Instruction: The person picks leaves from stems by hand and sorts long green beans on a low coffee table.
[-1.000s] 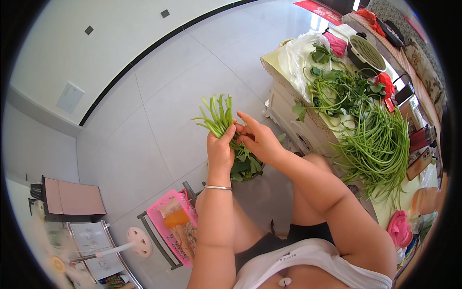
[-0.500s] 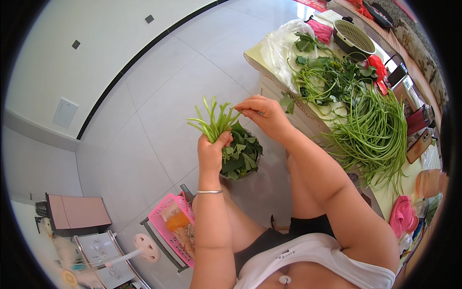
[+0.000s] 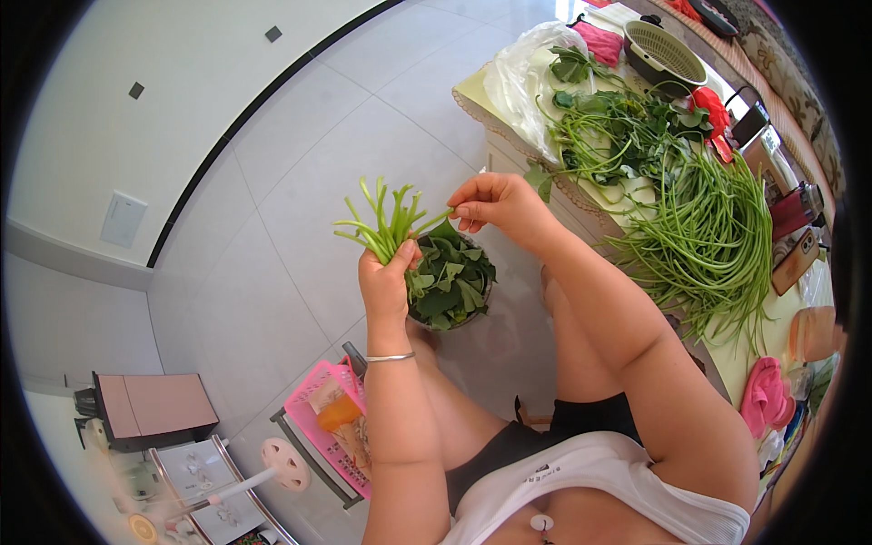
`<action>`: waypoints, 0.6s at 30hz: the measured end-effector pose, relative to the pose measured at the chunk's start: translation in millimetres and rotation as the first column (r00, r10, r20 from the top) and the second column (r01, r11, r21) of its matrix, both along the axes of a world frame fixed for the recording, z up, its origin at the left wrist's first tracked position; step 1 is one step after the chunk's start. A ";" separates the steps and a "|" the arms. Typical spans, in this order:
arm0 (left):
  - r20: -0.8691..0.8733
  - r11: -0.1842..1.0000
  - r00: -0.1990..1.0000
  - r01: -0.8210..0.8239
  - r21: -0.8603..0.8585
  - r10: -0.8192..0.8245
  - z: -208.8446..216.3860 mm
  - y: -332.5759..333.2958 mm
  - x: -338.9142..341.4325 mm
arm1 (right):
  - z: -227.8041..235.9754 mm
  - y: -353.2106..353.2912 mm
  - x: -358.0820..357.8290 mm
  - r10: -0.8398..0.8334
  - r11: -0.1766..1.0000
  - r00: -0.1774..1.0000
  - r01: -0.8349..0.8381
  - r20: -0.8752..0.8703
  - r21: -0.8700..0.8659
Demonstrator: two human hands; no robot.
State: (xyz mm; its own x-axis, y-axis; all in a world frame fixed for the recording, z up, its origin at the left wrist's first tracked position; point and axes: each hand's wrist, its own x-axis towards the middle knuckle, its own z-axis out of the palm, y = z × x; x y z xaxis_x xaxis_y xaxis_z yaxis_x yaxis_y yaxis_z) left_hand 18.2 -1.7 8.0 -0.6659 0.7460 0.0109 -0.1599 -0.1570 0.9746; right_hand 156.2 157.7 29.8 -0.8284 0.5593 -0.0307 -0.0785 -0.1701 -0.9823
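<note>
A bunch of green leafy-vegetable stems (image 3: 383, 218) stands up fanned out from my left hand (image 3: 385, 283), which is wrapped round its lower part. With thumb and fingers pinched, my right hand (image 3: 498, 205) grips the tip of one stem that slants out of the bunch. Below both hands, a round container filled with torn green leaves (image 3: 450, 286) sits between my legs; most of its rim is hidden by the leaves. To the right, a large heap of long green stems (image 3: 704, 245) lies on the table, with leafy stalks (image 3: 618, 136) beyond it.
The cloth-covered table (image 3: 472, 95) runs along my right, bearing a clear plastic bag (image 3: 522, 86), a colander (image 3: 666, 53), a phone (image 3: 796, 262) and a pink cloth (image 3: 763, 397). At my left stand a pink basket (image 3: 318, 418) and a fan (image 3: 285, 463).
My left hand has shifted slightly left with the bunch. The right hand has drawn a little away from it, pulling one stem outward. The whole view has shifted slightly.
</note>
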 end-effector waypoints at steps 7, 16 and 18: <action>0.005 1.000 1.000 -0.002 -0.013 0.002 1.6 1.8 4.2 | -8.1 7.6 -3.3 -0.005 1.000 1.000 0.005 -0.005 0.015; 0.044 0.993 0.992 -0.118 0.032 0.116 -7.8 5.4 -3.9 | -19.2 9.0 -12.0 -0.069 0.892 0.983 -0.016 -0.169 -0.452; 0.159 0.981 0.978 -0.158 0.115 0.139 -6.3 0.2 -11.5 | -12.9 15.2 -7.5 -0.039 0.966 0.999 0.044 0.022 -0.254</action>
